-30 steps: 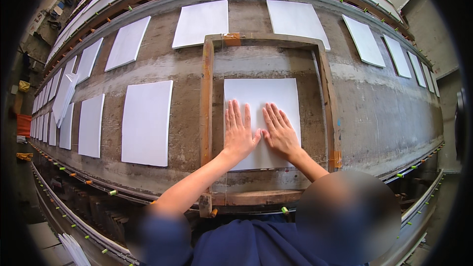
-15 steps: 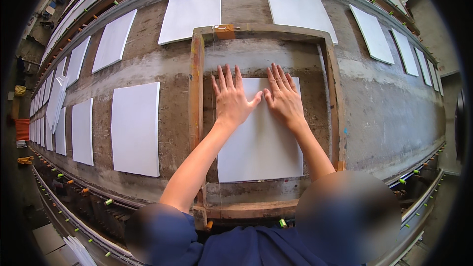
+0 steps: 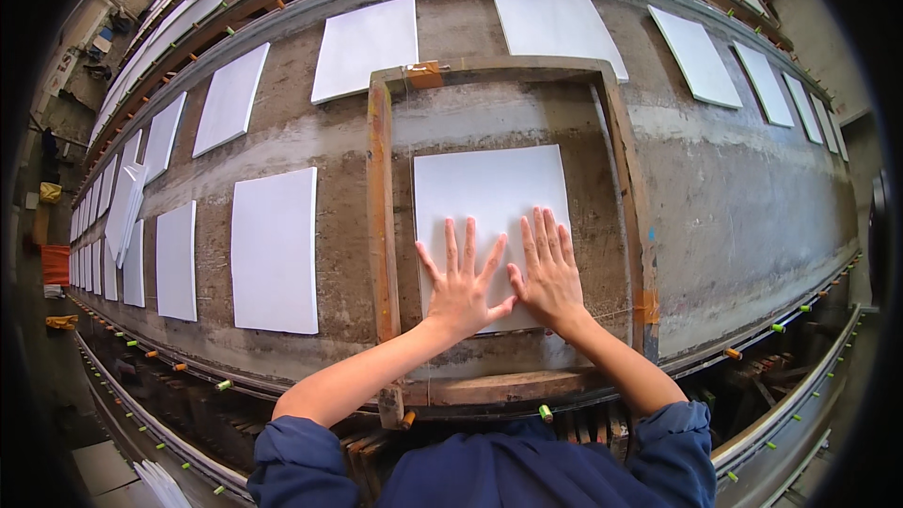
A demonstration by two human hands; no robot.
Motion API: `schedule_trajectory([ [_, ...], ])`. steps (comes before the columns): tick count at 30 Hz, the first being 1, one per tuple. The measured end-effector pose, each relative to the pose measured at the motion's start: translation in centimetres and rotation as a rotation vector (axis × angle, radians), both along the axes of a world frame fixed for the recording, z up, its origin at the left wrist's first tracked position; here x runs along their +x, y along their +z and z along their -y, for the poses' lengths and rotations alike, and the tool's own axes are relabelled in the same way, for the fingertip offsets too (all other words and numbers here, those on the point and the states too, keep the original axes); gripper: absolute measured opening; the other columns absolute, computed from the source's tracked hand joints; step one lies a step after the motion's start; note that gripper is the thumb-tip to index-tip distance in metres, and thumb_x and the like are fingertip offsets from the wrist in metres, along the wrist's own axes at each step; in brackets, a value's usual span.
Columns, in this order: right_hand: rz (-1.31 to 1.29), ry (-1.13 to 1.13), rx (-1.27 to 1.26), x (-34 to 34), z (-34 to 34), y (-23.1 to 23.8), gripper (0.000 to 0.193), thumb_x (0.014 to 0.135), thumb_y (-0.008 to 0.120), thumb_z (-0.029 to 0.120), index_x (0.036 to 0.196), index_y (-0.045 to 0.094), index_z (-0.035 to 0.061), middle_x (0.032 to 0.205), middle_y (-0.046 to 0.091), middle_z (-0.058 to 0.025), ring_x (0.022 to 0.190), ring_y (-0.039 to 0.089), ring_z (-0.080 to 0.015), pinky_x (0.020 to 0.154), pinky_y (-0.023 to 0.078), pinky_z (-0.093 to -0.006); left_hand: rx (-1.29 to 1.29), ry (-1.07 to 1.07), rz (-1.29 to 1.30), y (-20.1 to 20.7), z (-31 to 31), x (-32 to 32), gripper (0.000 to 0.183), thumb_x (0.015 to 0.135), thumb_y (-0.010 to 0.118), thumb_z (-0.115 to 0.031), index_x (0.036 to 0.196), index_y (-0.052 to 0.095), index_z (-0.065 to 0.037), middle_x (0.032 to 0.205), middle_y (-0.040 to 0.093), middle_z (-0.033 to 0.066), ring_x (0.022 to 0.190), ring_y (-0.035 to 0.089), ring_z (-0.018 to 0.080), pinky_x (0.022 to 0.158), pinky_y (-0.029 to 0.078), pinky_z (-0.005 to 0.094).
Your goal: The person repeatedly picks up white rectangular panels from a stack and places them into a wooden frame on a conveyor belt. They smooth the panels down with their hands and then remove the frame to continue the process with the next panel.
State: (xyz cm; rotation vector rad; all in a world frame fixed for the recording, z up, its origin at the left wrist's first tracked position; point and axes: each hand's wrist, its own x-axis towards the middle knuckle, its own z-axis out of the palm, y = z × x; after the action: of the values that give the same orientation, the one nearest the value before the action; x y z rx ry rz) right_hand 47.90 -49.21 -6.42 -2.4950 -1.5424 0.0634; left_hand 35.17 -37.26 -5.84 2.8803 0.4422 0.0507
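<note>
Far left, the rows of white sheets (image 3: 275,251) blur into the curved rim. On the long table (image 3: 752,216), inside the wooden frame (image 3: 380,226), lies a white paper sheet (image 3: 489,193); its lower edge hides under both palms. The left hand (image 3: 461,287) and right hand (image 3: 547,273) press flat on it, fingers spread, no grip closed, thumbs nearly touching.

Two hands (image 3: 461,287); one wooden frame (image 3: 381,226); many white sheets (image 3: 275,249).
</note>
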Motion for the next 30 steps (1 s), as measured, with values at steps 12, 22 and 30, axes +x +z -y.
schedule_trajectory([
  [12, 0.023, 0.196, -0.021, -0.9, 2.6, -0.3, 0.075, 0.092, 0.04, 0.047, 0.145, 0.019, -0.0026, 0.153, 0.01, -0.0209, 0.143, 0.003, -0.0343, 0.114, 0.001, -0.0529, 0.022, -0.102, 0.038, -0.3, 0.9, -1.4, 0.102, 0.066, 0.066, -0.064, 0.148, 0.024, -0.02, 0.153, 0.007, 0.0221, 0.141, -0.001, 0.0445, 0.093, 0.002, 0.0809],
  [22, 0.018, 0.304, 0.053, -0.5, 3.8, -0.3, 0.073, 0.09, 0.047, 0.049, 0.143, 0.028, 0.0014, 0.151, 0.017, -0.0209, 0.142, 0.007, -0.0369, 0.113, 0.005, -0.0557, 0.055, -0.125, 0.027, 0.0, 1.3, -1.7, 0.101, 0.069, 0.064, -0.064, 0.147, 0.025, -0.013, 0.154, 0.007, 0.0198, 0.142, -0.001, 0.0398, 0.095, 0.001, 0.0788],
  [30, 0.007, -0.285, -0.003, 6.9, 11.7, 3.4, 0.081, 0.081, 0.067, 0.017, 0.145, 0.02, 0.0011, 0.15, 0.016, -0.0251, 0.14, 0.015, -0.0377, 0.114, 0.017, -0.0459, 0.059, 0.561, 0.131, 2.7, -3.1, -6.3, 0.098, 0.08, 0.07, -0.019, 0.147, 0.002, -0.003, 0.153, 0.005, 0.0205, 0.142, 0.006, 0.0307, 0.114, 0.002, 0.0541],
])
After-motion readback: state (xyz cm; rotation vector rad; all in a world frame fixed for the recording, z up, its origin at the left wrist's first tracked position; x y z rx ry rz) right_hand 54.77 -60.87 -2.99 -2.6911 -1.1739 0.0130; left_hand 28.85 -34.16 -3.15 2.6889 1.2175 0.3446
